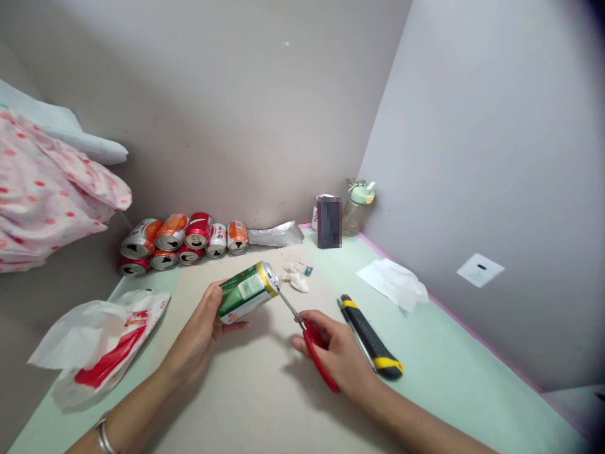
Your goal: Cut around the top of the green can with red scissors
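My left hand (201,331) is wrapped round a green drink can (246,292) with a yellow band, held on its side above the table. In my right hand (338,353) are red-handled scissors (309,337). Their blades point up and left, and the tips meet the can's top rim. A black and yellow utility knife (371,337) lies on the table just right of my right hand.
Several red and orange cans (182,239) are stacked against the back wall, beside a silver metal sheet (276,234). Small white scraps (297,277), a crumpled tissue (394,282), a water bottle (358,208) and a red-and-white plastic bag (101,347) are on the pale green table (449,378).
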Tool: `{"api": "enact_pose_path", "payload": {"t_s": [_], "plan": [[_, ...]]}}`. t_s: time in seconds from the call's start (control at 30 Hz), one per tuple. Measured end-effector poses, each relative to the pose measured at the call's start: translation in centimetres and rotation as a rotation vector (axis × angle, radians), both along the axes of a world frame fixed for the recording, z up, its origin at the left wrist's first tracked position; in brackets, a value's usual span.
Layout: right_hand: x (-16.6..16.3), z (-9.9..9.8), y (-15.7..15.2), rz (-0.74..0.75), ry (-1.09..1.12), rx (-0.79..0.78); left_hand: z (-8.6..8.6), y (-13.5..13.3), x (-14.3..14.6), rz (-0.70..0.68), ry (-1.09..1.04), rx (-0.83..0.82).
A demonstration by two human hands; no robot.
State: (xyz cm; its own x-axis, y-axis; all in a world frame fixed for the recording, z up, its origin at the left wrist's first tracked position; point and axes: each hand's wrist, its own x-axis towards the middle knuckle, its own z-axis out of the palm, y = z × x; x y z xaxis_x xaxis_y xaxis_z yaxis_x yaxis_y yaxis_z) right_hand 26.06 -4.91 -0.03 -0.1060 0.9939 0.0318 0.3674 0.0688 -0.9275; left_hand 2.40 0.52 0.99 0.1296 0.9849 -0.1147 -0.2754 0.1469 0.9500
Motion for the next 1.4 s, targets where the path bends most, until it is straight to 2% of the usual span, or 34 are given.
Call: {"api": "enact_pose_path", "payload": {"t_s": [0.1,0.2,0.3,0.4,0.53,0.63,0.83,1.4], "plan": [[0.2,0.3,-0.1,0.048,-0.155,0.077,0.4,0.2,-0.2,0.010,-0.076,-0.174],[0.3,0.7,-0.3,0.111,-0.216,0.083,0.4,0.4,-0.3,0.062,-0.085,-0.239],[0.6,0.9,-0.3,0.170,-0.163,0.008,0.4,0.9,-0.7,0.175,-0.101,-0.179],[1.0,1.2,-0.3,0.240,0.000,-0.084,0.3,1.4,-1.4,0.251,-0.103,-0.087],[1.6,1.9,-0.5,0.426,0.213,-0.122,0.3,1.5,-1.7,0.142,-0.046,0.018],[1.8,2.0,-0.7,0.503,0.297,-0.164,0.1,1.2,-1.5,0.084,0.022,0.015],[1.6,1.4,-0.7,0.486,0.327,-0.246,-0.4,1.0,-1.7,0.042,0.071,0.028],[1.3,1.9,-0.8,0.489,0.307,-0.222,0.1,0.7,-1.5,0.038,0.031,0.059]]}}
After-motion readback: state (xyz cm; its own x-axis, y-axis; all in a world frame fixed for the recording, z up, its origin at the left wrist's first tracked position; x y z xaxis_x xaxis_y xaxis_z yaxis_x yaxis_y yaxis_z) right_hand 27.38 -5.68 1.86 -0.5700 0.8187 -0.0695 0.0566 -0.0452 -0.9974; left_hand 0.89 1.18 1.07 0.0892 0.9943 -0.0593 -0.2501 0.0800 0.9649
